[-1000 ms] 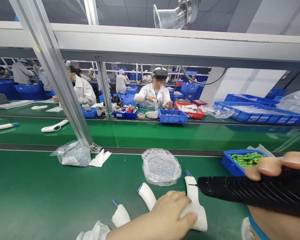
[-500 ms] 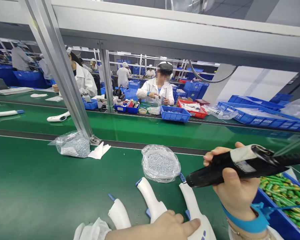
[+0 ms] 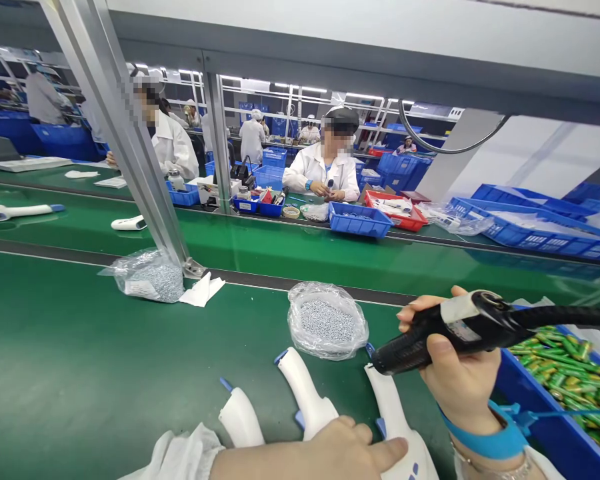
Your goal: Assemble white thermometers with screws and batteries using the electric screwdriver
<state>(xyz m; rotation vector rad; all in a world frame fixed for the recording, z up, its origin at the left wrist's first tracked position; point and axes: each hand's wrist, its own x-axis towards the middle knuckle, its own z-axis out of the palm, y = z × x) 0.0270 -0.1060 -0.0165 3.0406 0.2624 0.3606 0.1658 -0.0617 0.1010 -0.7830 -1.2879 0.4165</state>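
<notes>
My right hand [image 3: 457, 380] is closed round a black electric screwdriver [image 3: 430, 337] with a cable running off to the right. Its tip rests on the upper end of a white thermometer housing [image 3: 397, 417]. My left hand [image 3: 325, 453] lies at the bottom edge, fingers stretched over the lower parts of that housing and of a second white housing [image 3: 305, 397]. A third white housing [image 3: 240, 420] lies to the left. An open plastic bag of small silver screws [image 3: 327, 321] sits just behind them.
A blue bin of green batteries [image 3: 565, 380] stands at the right. A second bag of screws [image 3: 147, 277] and a white cloth [image 3: 203, 290] lie by a slanted aluminium post [image 3: 130, 153]. Beyond the conveyor belt [image 3: 305, 250], people in white coats work among blue trays [image 3: 360, 220].
The camera tilted down. My right hand drew the screwdriver back and lower, its tip now on the right housing. My left hand stayed on the housings.
</notes>
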